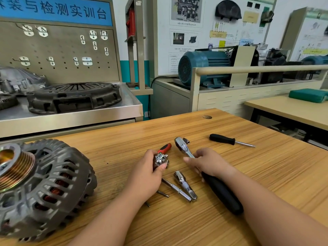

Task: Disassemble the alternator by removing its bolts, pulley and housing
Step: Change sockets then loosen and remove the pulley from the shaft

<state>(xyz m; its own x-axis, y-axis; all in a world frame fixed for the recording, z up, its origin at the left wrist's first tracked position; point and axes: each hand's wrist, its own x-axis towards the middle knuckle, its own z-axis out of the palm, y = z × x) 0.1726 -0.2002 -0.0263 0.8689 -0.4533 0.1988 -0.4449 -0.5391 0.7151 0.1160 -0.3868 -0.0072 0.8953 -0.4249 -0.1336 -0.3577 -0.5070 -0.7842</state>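
The grey alternator [48, 189] lies at the left of the wooden table [230, 174], its grooved pulley [15, 167] facing up and to the left. My left hand [150, 171] grips a small chrome socket part [160, 159] beside a red-handled tool [166, 147]. My right hand [207, 162] holds a large ratchet wrench at the neck; its chrome head [182, 143] points away and its black handle [221, 194] runs back under my wrist.
A chrome extension bar [185, 186] and a thin rod [174, 188] lie between my hands. A black-handled screwdriver [225, 139] lies farther right. A metal bench with a clutch cover [74, 96] stands behind, and a blue motor [200, 68] to the right.
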